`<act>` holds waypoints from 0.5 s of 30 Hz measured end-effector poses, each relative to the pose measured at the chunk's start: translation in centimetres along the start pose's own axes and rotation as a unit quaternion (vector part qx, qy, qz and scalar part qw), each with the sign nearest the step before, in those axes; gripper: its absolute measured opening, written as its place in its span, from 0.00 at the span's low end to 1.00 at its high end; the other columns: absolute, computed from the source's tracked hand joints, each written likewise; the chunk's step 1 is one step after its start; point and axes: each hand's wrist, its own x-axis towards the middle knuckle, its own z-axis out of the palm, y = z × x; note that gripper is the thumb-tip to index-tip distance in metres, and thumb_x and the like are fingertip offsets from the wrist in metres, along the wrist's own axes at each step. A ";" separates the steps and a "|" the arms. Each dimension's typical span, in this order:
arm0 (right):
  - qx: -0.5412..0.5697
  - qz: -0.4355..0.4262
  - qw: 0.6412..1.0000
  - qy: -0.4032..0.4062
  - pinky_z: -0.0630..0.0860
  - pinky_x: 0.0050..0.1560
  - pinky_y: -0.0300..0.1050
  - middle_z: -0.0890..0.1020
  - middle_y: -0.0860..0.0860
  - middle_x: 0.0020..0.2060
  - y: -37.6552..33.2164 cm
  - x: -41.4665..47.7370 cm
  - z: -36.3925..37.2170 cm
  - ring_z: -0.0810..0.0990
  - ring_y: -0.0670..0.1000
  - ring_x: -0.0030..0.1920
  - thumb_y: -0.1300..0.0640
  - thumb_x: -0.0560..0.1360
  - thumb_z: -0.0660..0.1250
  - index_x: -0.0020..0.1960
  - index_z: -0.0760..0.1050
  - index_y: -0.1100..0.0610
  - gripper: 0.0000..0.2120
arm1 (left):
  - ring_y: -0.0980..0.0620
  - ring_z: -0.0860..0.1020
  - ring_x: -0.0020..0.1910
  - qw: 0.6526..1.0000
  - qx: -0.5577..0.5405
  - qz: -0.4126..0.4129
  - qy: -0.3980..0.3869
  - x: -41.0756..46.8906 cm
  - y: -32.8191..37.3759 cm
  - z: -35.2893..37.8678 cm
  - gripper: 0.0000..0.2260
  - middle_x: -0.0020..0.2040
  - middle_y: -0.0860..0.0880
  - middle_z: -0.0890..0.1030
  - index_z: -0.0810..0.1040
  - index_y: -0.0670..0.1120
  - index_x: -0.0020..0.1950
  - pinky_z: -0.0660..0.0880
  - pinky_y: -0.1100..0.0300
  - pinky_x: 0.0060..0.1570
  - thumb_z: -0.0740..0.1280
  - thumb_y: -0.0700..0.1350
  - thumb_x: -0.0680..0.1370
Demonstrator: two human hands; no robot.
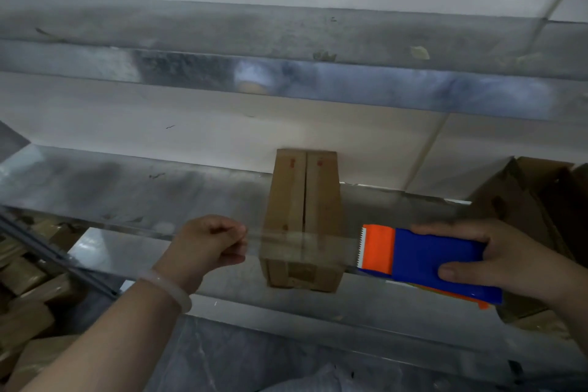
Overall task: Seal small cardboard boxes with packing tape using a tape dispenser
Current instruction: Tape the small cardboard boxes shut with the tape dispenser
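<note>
Box (304,200): lies lengthwise mid-surface (127,188), top seam up, apparently untaped.
Tape (286,243): clear strip pulled taut across the box's near end; whether it touches the box, I cannot tell.
Left hand (206,242): left of the box, fingers pinching the tape's free end for tension.
Right hand (477,254): right of the box, fingers wrapped round the dispenser (426,259), blade toward the box.

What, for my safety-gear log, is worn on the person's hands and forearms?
No gloves on the left hand or the right hand. A smooth, pale, translucent bangle circles the left wrist. The left forearm shows no sleeve; nothing is seen on the visible part of the right wrist.
</note>
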 end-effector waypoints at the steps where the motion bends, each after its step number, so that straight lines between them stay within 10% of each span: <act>1: -0.010 0.009 1.000 -0.001 0.80 0.45 0.37 0.83 0.43 0.54 0.4 0.0 0.0 0.84 0.48 0.51 0.52 0.64 0.76 0.58 0.78 0.35 0.25 | 0.51 0.81 0.30 1.000 -0.002 -0.008 0.010 0.0 -0.7 -0.2 0.03 0.31 0.43 0.82 0.80 0.37 0.43 0.79 0.59 0.31 0.68 0.35 0.76; 15: -0.053 0.051 0.997 -0.018 0.78 0.43 0.34 0.82 0.36 0.51 2.0 2.9 2.5 0.83 0.43 0.48 0.46 0.67 0.71 0.55 0.79 0.34 0.16 | 0.50 0.76 0.30 0.979 0.186 0.056 0.055 1.1 -6.9 3.8 0.11 0.38 0.45 0.78 0.73 0.53 0.46 0.78 0.60 0.28 0.57 0.37 0.81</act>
